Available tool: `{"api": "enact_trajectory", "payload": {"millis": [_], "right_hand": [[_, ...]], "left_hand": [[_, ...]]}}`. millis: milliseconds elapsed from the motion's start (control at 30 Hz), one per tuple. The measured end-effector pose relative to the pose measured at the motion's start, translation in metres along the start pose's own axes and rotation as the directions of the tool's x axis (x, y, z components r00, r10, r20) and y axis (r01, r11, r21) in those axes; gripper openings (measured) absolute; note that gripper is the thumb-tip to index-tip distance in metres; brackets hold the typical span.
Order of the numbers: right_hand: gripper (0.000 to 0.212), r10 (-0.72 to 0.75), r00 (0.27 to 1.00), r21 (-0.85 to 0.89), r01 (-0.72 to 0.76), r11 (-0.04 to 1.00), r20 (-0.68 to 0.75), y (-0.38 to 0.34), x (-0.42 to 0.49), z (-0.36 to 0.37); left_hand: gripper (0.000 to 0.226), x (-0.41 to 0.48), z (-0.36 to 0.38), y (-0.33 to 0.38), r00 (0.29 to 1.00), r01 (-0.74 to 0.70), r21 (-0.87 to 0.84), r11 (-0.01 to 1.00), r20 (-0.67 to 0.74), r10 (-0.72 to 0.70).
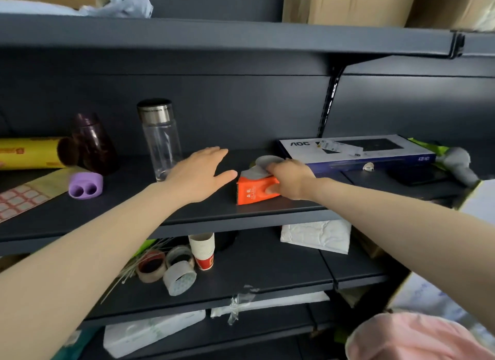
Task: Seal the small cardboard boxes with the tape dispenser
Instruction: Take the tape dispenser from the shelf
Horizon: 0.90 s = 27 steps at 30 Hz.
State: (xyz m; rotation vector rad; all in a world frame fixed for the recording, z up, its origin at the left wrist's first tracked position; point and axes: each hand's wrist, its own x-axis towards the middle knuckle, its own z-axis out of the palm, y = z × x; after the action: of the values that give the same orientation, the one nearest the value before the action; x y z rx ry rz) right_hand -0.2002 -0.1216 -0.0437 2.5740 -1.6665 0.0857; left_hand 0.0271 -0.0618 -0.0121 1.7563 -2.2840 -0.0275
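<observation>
Orange tape dispenser (251, 194) lay at centre frame, gripped by the right hand (290, 180); the left hand (198, 174), fingers spread, hovered just left.

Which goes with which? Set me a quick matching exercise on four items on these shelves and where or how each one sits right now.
Things:
1. orange tape dispenser
2. clear bottle
3. stack of paper cups
4. AOC box

Places or states:
A. on the lower shelf, beside the tape rolls
B. lying flat, just beyond the right hand
C. gripped by the right hand
D. standing upright beside the left hand

Pairs: 1-C, 2-D, 3-A, 4-B
</observation>
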Motion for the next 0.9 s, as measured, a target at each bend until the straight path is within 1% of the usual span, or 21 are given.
{"api": "enact_trajectory", "payload": {"millis": [100, 233, 333, 467, 600, 733, 800, 900], "right_hand": [[0.057, -0.023, 0.987, 0.032, 0.029, 0.999, -0.157, 0.004, -0.016, 0.001], [0.051, 0.123, 0.961, 0.084, -0.106, 0.991, -0.249, 0.020, -0.046, -0.012], [0.048, 0.183, 0.934, 0.099, -0.160, 0.982, -0.306, 0.039, -0.077, -0.023], [0.046, 0.328, 0.889, 0.091, -0.316, 0.944, -0.319, 0.069, -0.121, -0.033], [0.043, 0.430, 0.837, 0.071, -0.432, 0.899, -0.339, 0.101, -0.174, -0.040], [0.042, 0.533, 0.773, 0.064, -0.547, 0.835, -0.345, 0.127, -0.234, -0.048], [0.046, 0.572, 0.742, 0.076, -0.586, 0.807, -0.351, 0.137, -0.266, -0.052], [0.051, 0.619, 0.709, 0.087, -0.631, 0.771, -0.340, 0.150, -0.316, -0.062]], "left_hand": [[0.065, 0.006, 0.004, 0.005, 0.996, -0.045, -0.034, 0.998, -0.072, 0.043], [0.058, 0.016, 0.007, 0.023, 0.985, -0.115, -0.064, 0.991, -0.139, 0.105], [0.053, 0.026, 0.011, 0.045, 0.972, -0.180, -0.091, 0.979, -0.170, 0.162], [0.049, 0.043, 0.017, 0.085, 0.951, -0.274, -0.129, 0.953, -0.187, 0.248], [0.046, 0.054, 0.026, 0.137, 0.925, -0.364, -0.160, 0.918, -0.174, 0.337], [0.029, 0.050, 0.036, 0.195, 0.874, -0.483, -0.236, 0.843, -0.188, 0.448], [0.035, 0.046, 0.040, 0.223, 0.853, -0.522, -0.257, 0.813, -0.177, 0.492], [0.044, 0.038, 0.044, 0.266, 0.817, -0.577, -0.237, 0.782, -0.173, 0.550]]}}
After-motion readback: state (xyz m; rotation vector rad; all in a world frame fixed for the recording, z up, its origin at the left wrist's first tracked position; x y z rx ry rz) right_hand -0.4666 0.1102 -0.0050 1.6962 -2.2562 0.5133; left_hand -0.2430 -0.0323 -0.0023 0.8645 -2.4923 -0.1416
